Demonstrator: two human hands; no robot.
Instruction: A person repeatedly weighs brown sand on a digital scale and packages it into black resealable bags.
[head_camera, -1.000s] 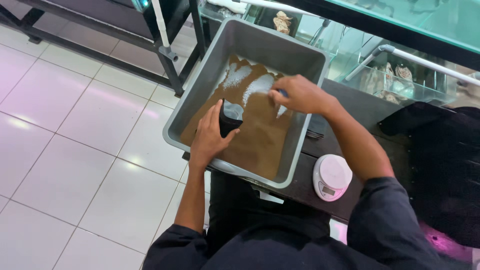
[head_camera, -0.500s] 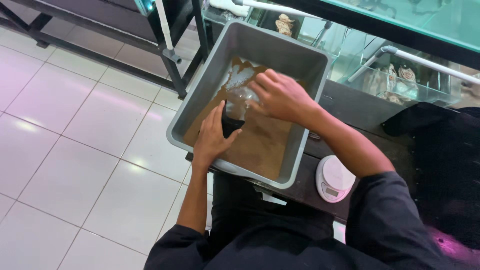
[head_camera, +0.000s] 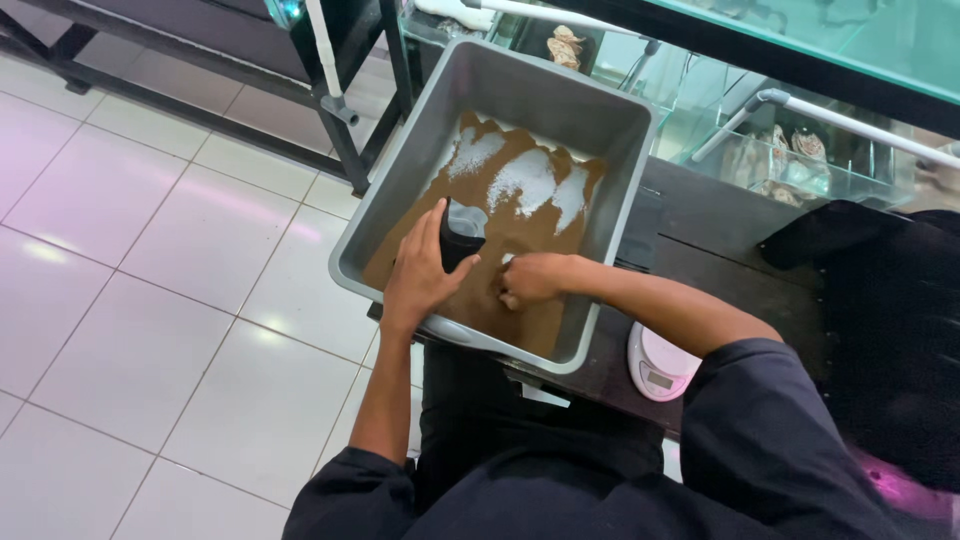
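Partly hidden by the left hand, a small dark cup stands in the brown powder; only its upper rim and pale inside show, and its base cannot be seen. The left hand wraps around the cup's near side, fingers curled on it. The right hand lies just beside it, closed into a loose fist that presses into the powder; whether it holds anything cannot be told, since the fingertips are tucked under.

The powder looks fine and matte, spread unevenly over the floor of a grey rectangular tub with smooth, sloping walls and rounded corners. Toward the far end it thins into 3 or so pale patches where the bottom shows through.

The tub rests on a dark bench, its near corner overhanging the white glossy floor tiles. A small round pink-and-white scale sits near the tub, half covered by the person's dark sleeve. Glass tanks behind are cut off by the frame's edge.
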